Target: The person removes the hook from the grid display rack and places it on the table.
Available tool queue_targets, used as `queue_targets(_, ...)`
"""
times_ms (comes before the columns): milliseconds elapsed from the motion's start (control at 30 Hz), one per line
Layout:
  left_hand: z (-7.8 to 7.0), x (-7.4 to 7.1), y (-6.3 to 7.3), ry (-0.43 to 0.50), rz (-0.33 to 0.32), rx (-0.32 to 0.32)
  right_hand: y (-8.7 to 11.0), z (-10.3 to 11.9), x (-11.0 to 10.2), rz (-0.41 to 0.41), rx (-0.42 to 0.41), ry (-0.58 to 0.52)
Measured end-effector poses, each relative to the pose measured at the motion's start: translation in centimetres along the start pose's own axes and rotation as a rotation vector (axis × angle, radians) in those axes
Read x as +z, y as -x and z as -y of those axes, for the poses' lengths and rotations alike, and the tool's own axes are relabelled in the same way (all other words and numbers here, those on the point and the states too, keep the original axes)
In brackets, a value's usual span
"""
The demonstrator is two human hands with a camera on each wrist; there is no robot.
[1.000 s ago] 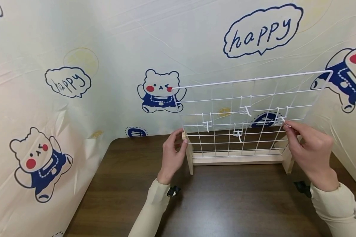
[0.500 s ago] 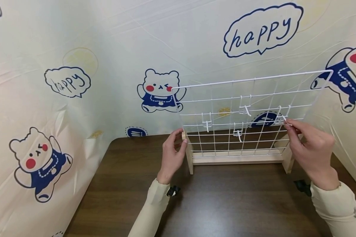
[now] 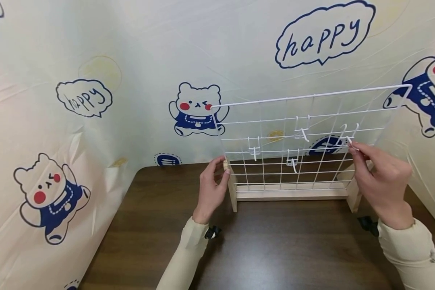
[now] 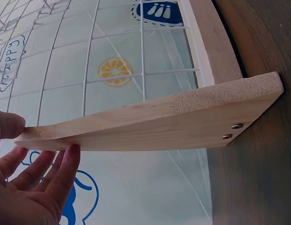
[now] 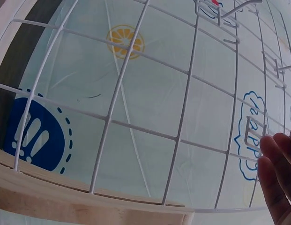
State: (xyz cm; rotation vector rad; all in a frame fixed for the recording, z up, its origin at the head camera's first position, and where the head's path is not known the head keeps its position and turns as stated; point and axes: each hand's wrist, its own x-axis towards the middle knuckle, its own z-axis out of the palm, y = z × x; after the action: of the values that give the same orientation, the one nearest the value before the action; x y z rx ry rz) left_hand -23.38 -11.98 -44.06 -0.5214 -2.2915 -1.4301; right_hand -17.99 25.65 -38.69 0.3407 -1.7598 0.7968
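A white wire grid panel stands in a pale wooden base. My left hand holds the top of the left wooden side piece; in the left wrist view the thumb is on one face and the fingers on the other. My right hand pinches the stem of a white wire hook between thumb and index finger at the panel's right. Its two upper prongs are at a grid bar; whether they touch it I cannot tell. Other hooks hang on the grid, one at left, one low.
Beneath everything is a dark brown wooden tabletop. A pale cloth printed with bears and "happy" bubbles hangs behind and at the sides. Brass screws show on the wooden side piece in the left wrist view.
My right hand has moved the hook slightly up and to the right, and its prongs now rise higher over the grid. My left hand stays on the wooden side piece. The head view shifts slightly.
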Motion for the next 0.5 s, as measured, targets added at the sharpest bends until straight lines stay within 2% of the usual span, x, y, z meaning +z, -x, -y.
queue_targets(500, -0.19, -0.02, 0.02, -0.032, 0.007, -0.014, -0.08, 0.61, -0.44, -0.036, -0.037, -0.021)
